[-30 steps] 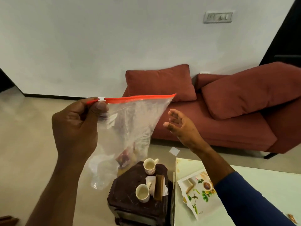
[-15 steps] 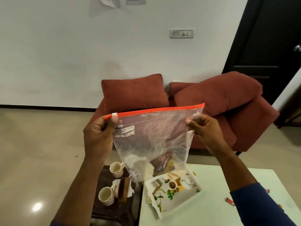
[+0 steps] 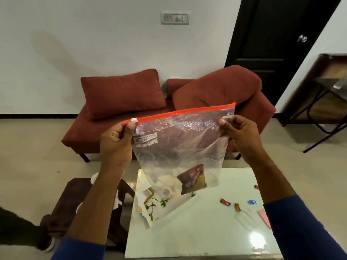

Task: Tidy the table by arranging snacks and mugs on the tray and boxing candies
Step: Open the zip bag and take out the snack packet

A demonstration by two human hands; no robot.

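I hold a clear zip bag (image 3: 180, 145) with an orange-red seal strip up in front of me. My left hand (image 3: 116, 143) pinches its top left corner by the white slider. At the top right corner my right hand (image 3: 242, 136) pinches the bag. A brown snack packet (image 3: 193, 179) lies in the bag's bottom. Below, a floral tray (image 3: 159, 209) lies on the white table (image 3: 197, 231), partly hidden by the bag. Several wrapped candies (image 3: 237, 204) are scattered on the table's right side. The mugs are hidden behind my left arm.
A dark brown stool (image 3: 60, 209) stands left of the table. A red sofa (image 3: 169, 109) with cushions is behind. A pink item (image 3: 264, 216) and a clear plastic piece (image 3: 244, 220) lie at the table's right. A black door and a metal rack are at the far right.
My right hand reached in and took hold of the bag's top right corner. The view swung right and down, so the table now lies below the bag.
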